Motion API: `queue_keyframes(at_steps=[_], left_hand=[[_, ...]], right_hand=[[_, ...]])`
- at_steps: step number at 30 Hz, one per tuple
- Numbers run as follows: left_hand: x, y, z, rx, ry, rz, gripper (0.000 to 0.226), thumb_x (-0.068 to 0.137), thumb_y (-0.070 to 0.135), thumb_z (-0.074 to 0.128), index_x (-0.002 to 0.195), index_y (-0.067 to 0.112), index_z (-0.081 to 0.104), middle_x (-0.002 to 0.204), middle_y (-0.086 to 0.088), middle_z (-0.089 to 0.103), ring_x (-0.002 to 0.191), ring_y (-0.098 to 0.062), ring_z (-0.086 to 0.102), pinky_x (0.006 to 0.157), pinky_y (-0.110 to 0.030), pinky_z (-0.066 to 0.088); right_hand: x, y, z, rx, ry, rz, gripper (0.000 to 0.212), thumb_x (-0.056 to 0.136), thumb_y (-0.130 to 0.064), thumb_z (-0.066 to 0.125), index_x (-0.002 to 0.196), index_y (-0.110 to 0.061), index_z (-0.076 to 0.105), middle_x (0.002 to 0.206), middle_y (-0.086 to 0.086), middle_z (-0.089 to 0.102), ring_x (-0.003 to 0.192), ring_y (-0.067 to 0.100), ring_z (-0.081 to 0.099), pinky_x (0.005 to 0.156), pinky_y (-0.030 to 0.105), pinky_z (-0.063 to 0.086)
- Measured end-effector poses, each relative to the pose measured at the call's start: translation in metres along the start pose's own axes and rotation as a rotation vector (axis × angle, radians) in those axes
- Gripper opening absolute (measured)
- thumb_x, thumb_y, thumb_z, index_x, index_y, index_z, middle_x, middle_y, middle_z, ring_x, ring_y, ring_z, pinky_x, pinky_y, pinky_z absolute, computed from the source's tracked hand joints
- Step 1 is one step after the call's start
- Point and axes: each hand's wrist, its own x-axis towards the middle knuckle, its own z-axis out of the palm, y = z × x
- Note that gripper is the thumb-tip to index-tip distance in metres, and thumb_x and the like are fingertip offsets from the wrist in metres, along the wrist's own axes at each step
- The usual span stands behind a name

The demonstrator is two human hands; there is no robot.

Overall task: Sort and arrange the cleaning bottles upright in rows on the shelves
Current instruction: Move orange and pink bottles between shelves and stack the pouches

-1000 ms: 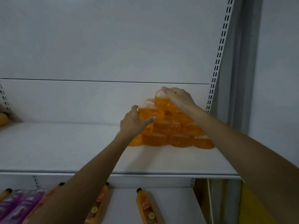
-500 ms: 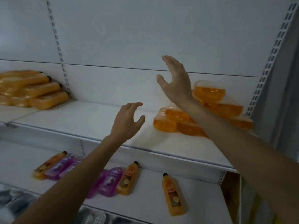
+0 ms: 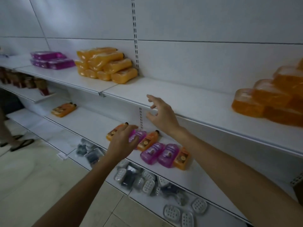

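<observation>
Both grips are leaving the orange pouches (image 3: 268, 102), now stacked well to the right of my right grip (image 3: 161, 115), and are dropping toward the lower shelf (image 3: 91, 123). My left grip (image 3: 122, 142) is hovering with fingers spread and lightly curled over the near end of a loose line of cleaning bottles (image 3: 152, 152); whether it is touching them I cannot tell. My right grip is hanging spread, holding nothing, just beside the lip of the upper shelf (image 3: 188, 99). The bottles, orange and purple mixed, are all lying flat, running from under my left grip out beneath my right forearm. Two more orange bottles (image 3: 64, 109) are lying well to the left of it.

I am judging this as the start of sorting. The next move is calling for closing on one bottle, standing it on its base and grouping by colour. Neighbours lying against each other are likely crowding the pick.

Orange packs (image 3: 106, 66) and purple packs (image 3: 52, 60) are sitting far beyond my left grip, and soap dishes (image 3: 148, 184) are lying below it.
</observation>
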Motion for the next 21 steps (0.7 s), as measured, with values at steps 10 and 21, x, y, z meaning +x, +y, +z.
queue_keyframes(at_steps=[10, 21], left_hand=[[-0.024, -0.020, 0.073, -0.094, -0.278, -0.009, 0.045, 0.078, 0.031, 0.058, 0.116, 0.007, 0.062, 0.107, -0.017, 0.065, 0.089, -0.034, 0.063, 0.073, -0.038, 0.052], [0.005, 0.033, 0.261, -0.117, -0.460, -0.054, 0.051, 0.083, 0.025, 0.050, 0.123, -0.006, 0.051, 0.120, -0.029, 0.054, 0.110, -0.043, 0.052, 0.090, -0.044, 0.043]], right_hand=[[-0.100, 0.093, 0.023, -0.059, -0.064, 0.500, 0.044, 0.086, -0.017, 0.062, 0.129, -0.014, 0.053, 0.123, 0.005, 0.058, 0.102, 0.017, 0.056, 0.090, 0.028, 0.043], [-0.218, 0.276, -0.048, -0.338, 0.069, 1.147, 0.061, 0.092, -0.032, 0.055, 0.143, -0.013, 0.030, 0.140, 0.018, 0.038, 0.128, 0.035, 0.035, 0.102, 0.045, 0.033]])
